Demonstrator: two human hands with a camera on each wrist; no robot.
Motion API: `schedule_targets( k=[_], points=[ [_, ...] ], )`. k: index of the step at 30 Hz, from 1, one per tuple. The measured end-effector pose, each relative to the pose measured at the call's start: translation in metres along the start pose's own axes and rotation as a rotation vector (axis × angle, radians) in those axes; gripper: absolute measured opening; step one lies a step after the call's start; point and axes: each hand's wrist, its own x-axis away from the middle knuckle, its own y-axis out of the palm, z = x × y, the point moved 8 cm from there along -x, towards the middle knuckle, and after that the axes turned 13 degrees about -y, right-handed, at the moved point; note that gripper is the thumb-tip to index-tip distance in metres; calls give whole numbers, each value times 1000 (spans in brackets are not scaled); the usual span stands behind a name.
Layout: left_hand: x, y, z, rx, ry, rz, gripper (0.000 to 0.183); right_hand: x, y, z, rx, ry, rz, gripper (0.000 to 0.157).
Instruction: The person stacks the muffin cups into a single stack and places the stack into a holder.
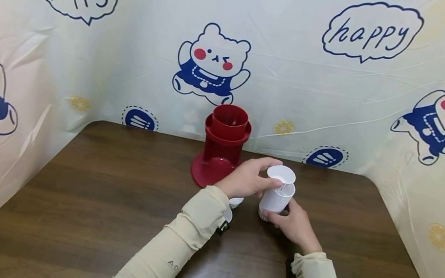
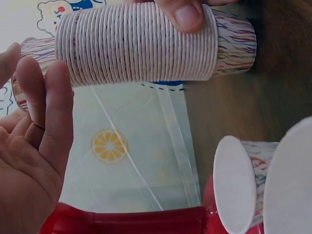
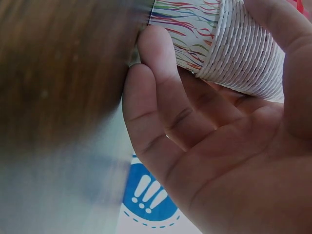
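Observation:
My right hand [image 1: 298,224] grips the lower part of a tall stack of white paper cups [image 1: 275,202] that stands mouth up on the table. Over its top, my left hand [image 1: 247,179] pinches a single paper cup [image 1: 281,173] between thumb and fingers. That cup is partly drawn out, its patterned side showing above the stack's rims in the left wrist view. Coloured wavy streaks cover the bottom cup [image 3: 187,31] in the right wrist view, where fingers [image 3: 158,51] curl close around it. Two separate paper cups [image 2: 234,185] stand near my left forearm, partly hidden by the sleeve in the head view.
A dark red plastic holder [image 1: 226,135] with a round base and an upright tube stands at the table's back, just left of the hands. The brown wooden table [image 1: 103,207] ends at a curtain [image 1: 277,84] printed with bears.

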Motion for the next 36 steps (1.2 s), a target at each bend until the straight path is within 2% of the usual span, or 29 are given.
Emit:
schedule_targets(
  k=[12, 19, 26, 31, 33, 36],
  points=[
    [-4, 8, 2, -33, 12, 7, 58, -4, 1, -2, 2, -11, 1, 62],
    [-3, 11, -9, -71, -9, 14, 60, -5, 5, -2, 6, -16, -12, 66],
    [-2, 16, -14, -138, 8, 27, 62, -1, 2, -5, 34, -21, -3, 67],
    [-2, 19, -20, -126, -27, 12, 64, 0, 1, -5, 23, -24, 3, 66],
    [-3, 20, -21, -150, -43, 3, 67, 0, 0, -4, 15, -22, 5, 66],
    [-1, 20, -21, -250, -54, -3, 69, 0, -1, -1, 24, -11, 14, 65]
  ],
)
